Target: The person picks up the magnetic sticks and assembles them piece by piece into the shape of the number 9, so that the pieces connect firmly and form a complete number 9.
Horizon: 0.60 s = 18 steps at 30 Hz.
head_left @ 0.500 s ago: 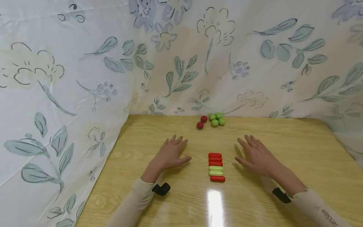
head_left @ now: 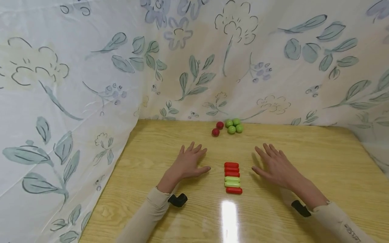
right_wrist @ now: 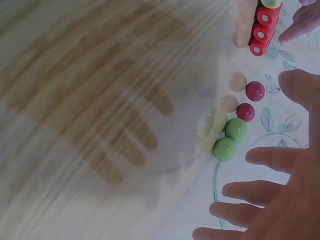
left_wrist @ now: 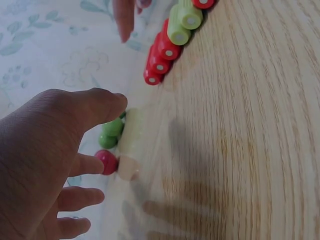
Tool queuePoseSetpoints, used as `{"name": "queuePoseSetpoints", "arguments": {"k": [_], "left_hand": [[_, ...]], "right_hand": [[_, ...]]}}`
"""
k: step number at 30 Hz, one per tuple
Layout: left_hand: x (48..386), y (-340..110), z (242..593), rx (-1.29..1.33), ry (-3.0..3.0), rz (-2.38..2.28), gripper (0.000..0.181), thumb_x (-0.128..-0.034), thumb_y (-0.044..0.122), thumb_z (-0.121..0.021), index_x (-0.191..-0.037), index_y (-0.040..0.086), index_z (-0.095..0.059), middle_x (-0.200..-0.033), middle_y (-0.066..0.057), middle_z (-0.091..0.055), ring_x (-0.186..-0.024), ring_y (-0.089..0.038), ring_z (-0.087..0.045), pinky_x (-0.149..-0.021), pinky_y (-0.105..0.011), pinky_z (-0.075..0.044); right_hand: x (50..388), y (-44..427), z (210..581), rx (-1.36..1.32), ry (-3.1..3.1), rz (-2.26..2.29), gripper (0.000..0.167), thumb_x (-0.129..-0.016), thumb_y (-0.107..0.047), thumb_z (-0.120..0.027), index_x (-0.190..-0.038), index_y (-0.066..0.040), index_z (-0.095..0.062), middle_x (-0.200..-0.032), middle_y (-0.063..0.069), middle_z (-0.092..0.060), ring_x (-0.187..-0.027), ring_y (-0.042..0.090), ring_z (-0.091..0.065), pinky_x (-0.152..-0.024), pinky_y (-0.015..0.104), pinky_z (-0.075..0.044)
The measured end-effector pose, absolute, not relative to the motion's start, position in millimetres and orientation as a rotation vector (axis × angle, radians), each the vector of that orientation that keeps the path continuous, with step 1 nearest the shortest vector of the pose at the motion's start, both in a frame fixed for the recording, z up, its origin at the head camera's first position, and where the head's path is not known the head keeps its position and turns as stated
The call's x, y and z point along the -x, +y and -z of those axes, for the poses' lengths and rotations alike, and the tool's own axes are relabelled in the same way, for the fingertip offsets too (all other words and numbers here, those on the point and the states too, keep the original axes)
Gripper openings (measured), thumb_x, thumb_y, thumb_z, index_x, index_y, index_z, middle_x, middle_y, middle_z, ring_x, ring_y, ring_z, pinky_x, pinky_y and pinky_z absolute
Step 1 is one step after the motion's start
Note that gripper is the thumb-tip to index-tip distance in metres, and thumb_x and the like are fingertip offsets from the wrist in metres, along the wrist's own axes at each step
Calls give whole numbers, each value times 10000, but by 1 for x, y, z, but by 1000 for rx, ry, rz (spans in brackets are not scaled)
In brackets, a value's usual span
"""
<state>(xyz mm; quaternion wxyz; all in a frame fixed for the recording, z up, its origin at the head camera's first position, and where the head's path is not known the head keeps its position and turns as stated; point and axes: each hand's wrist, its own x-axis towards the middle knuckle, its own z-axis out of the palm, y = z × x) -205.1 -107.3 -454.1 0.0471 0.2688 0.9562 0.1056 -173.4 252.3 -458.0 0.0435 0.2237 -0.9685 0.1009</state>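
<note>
A column of short plastic rods lies in the middle of the table: several red rods (head_left: 232, 169) at the far end, two light green rods (head_left: 232, 182), then one red rod (head_left: 234, 190) nearest. Left of the column, my left hand (head_left: 189, 163) hovers over the wood with its fingers spread. My right hand (head_left: 275, 167) hovers on the other side, fingers extended. Neither hand touches anything. Beyond them, two dark red balls (head_left: 215, 132) sit beside several green balls (head_left: 232, 129). In the right wrist view, the red ball (right_wrist: 255, 91) and green ball (right_wrist: 225, 149) show past the fingers.
The wooden table (head_left: 146, 145) meets a floral cloth (head_left: 194, 87) at its back edge and left side. A black wrist mount (head_left: 178, 200) sits below the left cuff, and another black mount (head_left: 301, 208) below the right.
My left hand has shifted slightly right, closer to the rods. The right hand stays almost still, and the rods and balls keep their arrangement. The head view has tilted a little.
</note>
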Motion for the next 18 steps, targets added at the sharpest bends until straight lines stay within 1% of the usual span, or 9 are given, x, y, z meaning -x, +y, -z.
{"name": "queuePoseSetpoints", "arguments": {"k": [6,8,10,12,14,16,18], "left_hand": [[209,-95,452,-848,2894,-361,732,-937,621,-552,-1525,200,-437,-1582,-63,-360,-1498,-323,-178,-1153,-614,-145],[211,-87,451,-901,2881,-393,676,-956,576,-559,-1504,190,-469,-1561,-59,-398,-1487,-321,-221,-1154,-596,-176],[215,-78,452,-977,2868,-423,591,-978,501,-572,-1463,167,-525,-1508,-47,-475,-1458,-306,-304,-1154,-546,-233],[219,-70,455,-1047,2848,-492,482,-992,405,-595,-1391,135,-597,-1411,-33,-576,-1381,-267,-438,-1129,-466,-321],[223,-63,460,-1081,2814,-600,377,-990,320,-623,-1304,116,-662,-1291,-6,-657,-1266,-203,-553,-1076,-369,-397],[227,-57,467,-1078,2770,-709,294,-983,263,-644,-1229,116,-707,-1183,28,-700,-1145,-131,-617,-1005,-284,-445],[229,-52,472,-1045,2730,-791,254,-976,254,-661,-1189,135,-729,-1120,65,-712,-1064,-74,-631,-955,-244,-464]], "right_hand": [[176,250,455,-687,-2963,-344,771,-951,-482,-638,-1479,35,-419,-1500,371,-318,-1365,567,-294,-1047,719,-252],[178,247,455,-703,-2950,-388,742,-956,-458,-643,-1474,29,-432,-1499,356,-337,-1372,549,-302,-1060,698,-259],[181,241,456,-744,-2917,-443,670,-959,-415,-655,-1433,30,-492,-1451,329,-428,-1336,515,-390,-1045,665,-321],[185,232,457,-792,-2879,-524,527,-962,-343,-669,-1332,26,-597,-1324,267,-576,-1227,443,-537,-992,605,-418],[190,224,458,-844,-2842,-612,363,-956,-252,-688,-1202,15,-684,-1145,180,-685,-1051,352,-652,-887,535,-511],[194,216,458,-877,-2819,-721,209,-933,-160,-714,-1077,-9,-737,-985,75,-723,-883,244,-691,-783,463,-557],[197,210,459,-899,-2814,-827,136,-908,-107,-740,-1023,-37,-757,-928,12,-721,-815,169,-683,-730,404,-568]]}}
